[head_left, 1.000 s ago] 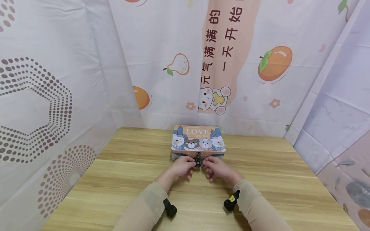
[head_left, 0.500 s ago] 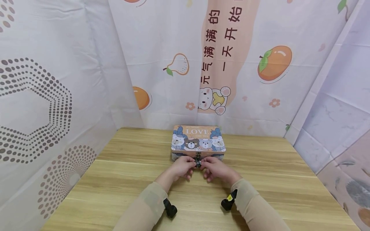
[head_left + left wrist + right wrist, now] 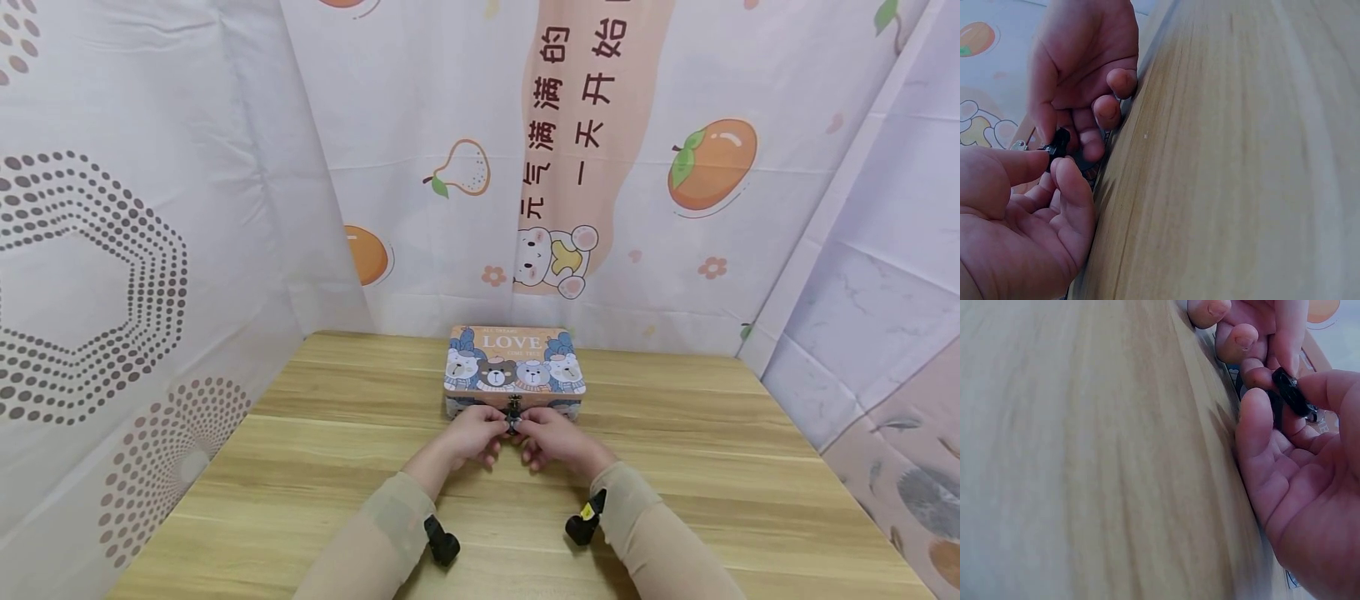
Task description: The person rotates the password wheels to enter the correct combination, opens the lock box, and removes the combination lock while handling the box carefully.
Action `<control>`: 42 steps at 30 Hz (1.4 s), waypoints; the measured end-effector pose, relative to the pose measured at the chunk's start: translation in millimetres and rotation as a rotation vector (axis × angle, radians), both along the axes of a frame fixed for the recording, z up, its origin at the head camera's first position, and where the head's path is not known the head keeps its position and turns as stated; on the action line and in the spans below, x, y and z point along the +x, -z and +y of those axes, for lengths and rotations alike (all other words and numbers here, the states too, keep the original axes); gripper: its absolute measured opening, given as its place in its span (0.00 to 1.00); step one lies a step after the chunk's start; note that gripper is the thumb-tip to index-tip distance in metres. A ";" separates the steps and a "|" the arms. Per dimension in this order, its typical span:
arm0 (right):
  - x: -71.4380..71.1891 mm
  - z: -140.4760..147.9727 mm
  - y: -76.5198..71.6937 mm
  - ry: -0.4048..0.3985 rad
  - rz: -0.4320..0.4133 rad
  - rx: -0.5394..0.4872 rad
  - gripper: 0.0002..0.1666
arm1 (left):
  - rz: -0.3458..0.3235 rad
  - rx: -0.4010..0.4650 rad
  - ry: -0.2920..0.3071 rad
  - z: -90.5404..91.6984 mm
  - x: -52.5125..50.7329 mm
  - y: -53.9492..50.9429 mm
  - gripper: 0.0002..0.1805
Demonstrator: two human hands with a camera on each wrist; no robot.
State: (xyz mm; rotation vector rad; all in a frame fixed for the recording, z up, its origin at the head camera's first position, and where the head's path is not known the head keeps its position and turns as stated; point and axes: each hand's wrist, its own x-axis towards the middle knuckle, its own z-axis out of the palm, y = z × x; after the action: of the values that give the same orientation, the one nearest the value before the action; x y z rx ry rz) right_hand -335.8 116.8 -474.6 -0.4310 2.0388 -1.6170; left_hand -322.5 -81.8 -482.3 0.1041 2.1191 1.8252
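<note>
A tin-like box (image 3: 515, 358) printed with bears and the word LOVE sits on the table, its lid down. From the clasp (image 3: 514, 402) on its front hangs a small black combination padlock (image 3: 1290, 392), mostly covered by fingers in the head view. My left hand (image 3: 471, 433) pinches the padlock from the left between thumb and index finger. From the other side, my right hand (image 3: 557, 435) pinches it too, thumb lying over its face. In the left wrist view both hands meet around the padlock, the other fingers loosely curled below.
The wood-grain table (image 3: 360, 392) spreads around the box on all sides. Behind it hangs a printed curtain (image 3: 420, 100), with more cloth at left and right. A black wrist camera (image 3: 441, 542) sits on the left sleeve, another wrist camera (image 3: 583, 527) on the right.
My right hand has shifted slightly left, its thumb now over the padlock's face, covering the dials that showed a second ago. The left hand and the box stay put.
</note>
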 end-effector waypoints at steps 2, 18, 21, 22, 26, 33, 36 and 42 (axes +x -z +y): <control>-0.3 -0.7 0.3 -0.002 0.000 0.001 0.15 | -0.001 0.002 -0.003 -0.1 -0.6 0.6 0.11; 0.1 -1.7 2.6 -0.007 -0.008 -0.011 0.16 | 0.006 -0.023 -0.008 -0.6 0.1 -0.1 0.11; -0.3 -1.1 3.2 -0.012 -0.012 -0.015 0.16 | 0.010 -0.025 -0.013 -0.4 1.0 -1.1 0.11; -0.3 -0.9 3.4 -0.012 -0.014 -0.016 0.16 | 0.010 -0.024 -0.013 -0.4 0.9 -1.0 0.11; -0.7 -0.8 4.3 -0.010 -0.010 -0.012 0.16 | 0.012 -0.018 -0.011 -0.6 0.7 0.1 0.11; 0.9 -1.5 1.6 -0.007 -0.007 -0.003 0.16 | 0.011 -0.016 -0.012 -0.4 0.8 0.4 0.11; 1.3 -1.6 0.8 -0.007 -0.004 0.001 0.16 | 0.010 -0.011 -0.011 -0.6 0.8 0.1 0.11; 1.3 -1.6 -0.1 -0.005 0.006 0.009 0.16 | 0.001 0.001 -0.002 -1.1 0.2 0.0 0.10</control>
State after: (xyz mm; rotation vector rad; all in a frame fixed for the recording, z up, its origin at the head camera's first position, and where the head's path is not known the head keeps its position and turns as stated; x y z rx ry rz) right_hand -334.5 115.2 -474.5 -0.4377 2.0473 -1.6043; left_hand -322.4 -82.8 -482.2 0.1032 2.1195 1.8273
